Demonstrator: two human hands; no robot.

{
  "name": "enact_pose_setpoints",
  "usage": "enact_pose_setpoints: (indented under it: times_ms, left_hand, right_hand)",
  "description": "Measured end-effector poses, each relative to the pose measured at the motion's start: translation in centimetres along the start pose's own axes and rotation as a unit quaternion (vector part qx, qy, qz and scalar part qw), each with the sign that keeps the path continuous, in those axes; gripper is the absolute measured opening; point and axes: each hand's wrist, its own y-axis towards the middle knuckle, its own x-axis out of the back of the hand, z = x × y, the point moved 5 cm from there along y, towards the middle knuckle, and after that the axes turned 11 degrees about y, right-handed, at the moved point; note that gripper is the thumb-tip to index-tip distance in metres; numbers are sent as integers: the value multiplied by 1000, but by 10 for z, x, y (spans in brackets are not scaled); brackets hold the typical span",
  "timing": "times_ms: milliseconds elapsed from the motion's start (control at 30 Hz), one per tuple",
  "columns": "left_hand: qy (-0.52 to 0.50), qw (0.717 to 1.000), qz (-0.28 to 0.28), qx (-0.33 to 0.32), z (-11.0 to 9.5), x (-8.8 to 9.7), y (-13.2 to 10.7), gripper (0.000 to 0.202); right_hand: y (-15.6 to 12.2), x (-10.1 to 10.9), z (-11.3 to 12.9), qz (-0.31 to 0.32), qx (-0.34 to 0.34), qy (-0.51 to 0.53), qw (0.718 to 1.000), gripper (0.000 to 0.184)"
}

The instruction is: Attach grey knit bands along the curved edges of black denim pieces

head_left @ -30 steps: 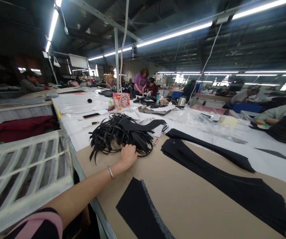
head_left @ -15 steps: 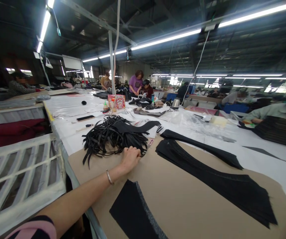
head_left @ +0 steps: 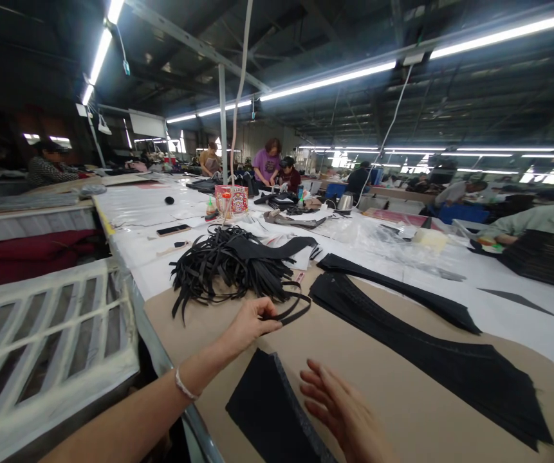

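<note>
Overhead tubes (head_left: 327, 81) glare against a dark ceiling (head_left: 474, 96)

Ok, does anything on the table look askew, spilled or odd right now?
I see no spill. The heap of black strips is the messiest spot: tangled, with loose ends straying onto the brown sheet, unlike the black fabric pieces stacked flat to its right.

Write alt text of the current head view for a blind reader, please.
The left hand pinches a black strip in front of a heap of similar strips; the open right hand is near a black panel on brown sheet.
</note>
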Motion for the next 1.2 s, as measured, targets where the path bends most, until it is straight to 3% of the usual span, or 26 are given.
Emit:
enact_pose_setpoints:
  times_ms: [33, 67, 133, 233, 333, 467, 533, 633, 700, 767, 900, 1033, 1067, 1133, 1200]
  left_hand:
    - [-5, 1000, 2, -1, 0, -1, -5, 18]
    - [-7, 1000, 4, -1, 1, -2, -9, 18]
    - [2, 1000, 4, 4, 7, -1, -13, 17]
    - [46, 999, -18, 21, 22, 11, -12, 11]
    - [131, 987, -76, 55, 40, 40, -8, 7]
    - [271, 950, -134, 76, 61, 72, -5, 19]
    - [323, 938, -113, 62, 67, 70, -5, 18]
    - [375, 924, -71, 38, 66, 55, -6, 11]
    - [396, 916, -64, 26, 56, 48, -6, 12]
    - [407, 911, -66, 15, 39, 45, -5, 21]
    - [395, 917, -50, -7, 0, 40, 4, 44]
    - [335, 942, -6, -29, -40, 18, 7, 30]
    - [305, 952, 20, -35, -50, 9, 5, 25]
    - [185, 977, 98, -38, -70, -12, 0, 36]
    - [-29, 985, 170, -17, -86, -28, -4, 49]
  right_hand:
    - [21, -19, -6, 23, -85, 118, 989, 53]
    - [40, -33, -6, 17, -105, 203, 973, 54]
    - [72, -51, -2, -8, -93, 277, 956, 51]
    - [97, -53, 7, -40, -43, 293, 954, 46]
    - [101, -37, 25, -45, 10, 280, 959, 43]
    - [89, 0, 68, -43, 94, 219, 970, 35]
    - [79, 22, 88, -42, 120, 153, 980, 32]
    - [59, 47, 110, -18, 150, -58, 987, 31]
    - [45, 57, 115, 11, 159, -197, 967, 33]
    - [32, 63, 114, 35, 154, -264, 951, 34]
    - [16, 69, 107, 51, 130, -289, 947, 35]
    - [11, 61, 106, 60, 151, -295, 942, 31]
    - [10, 56, 107, 67, 160, -297, 939, 30]
    - [9, 41, 109, 85, 179, -299, 934, 29]
    - [10, 26, 113, 102, 197, -301, 927, 29]
